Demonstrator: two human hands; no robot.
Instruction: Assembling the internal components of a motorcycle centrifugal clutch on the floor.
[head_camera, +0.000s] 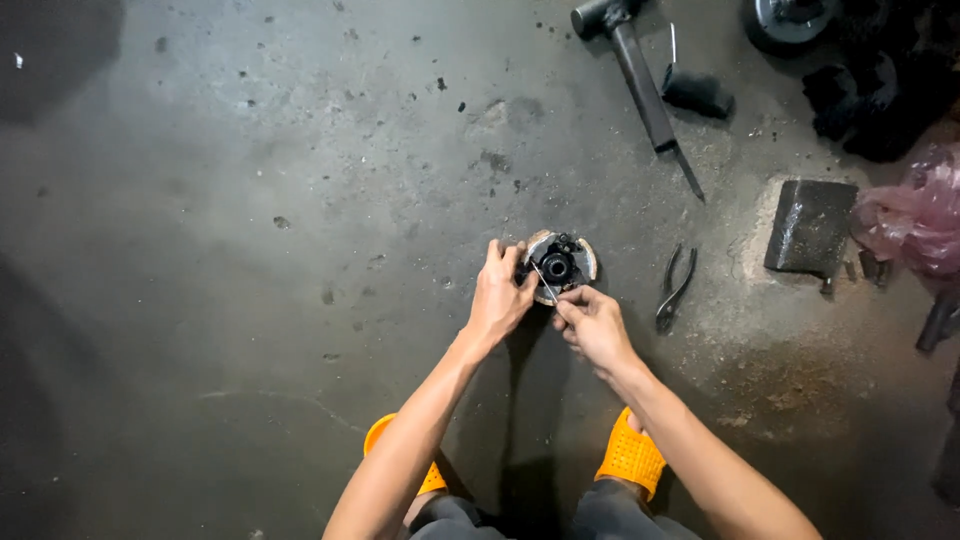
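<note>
While your left hand (497, 297) clasps the rim of the round metal clutch assembly (558, 265) on the concrete floor (250, 250), your right hand (590, 322) pinches what appears to be a thin tool (546, 282) at its edge. Judged heavy, rigid, probably greasy; hold it by the rim. Pliers (674, 288) lie just beside it.

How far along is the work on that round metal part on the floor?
Done: the round part lies flat on the concrete floor. In hand: the left hand steadies its rim while the right hand works a thin tool at it. Left: cannot tell; the pliers lie unused.
</note>
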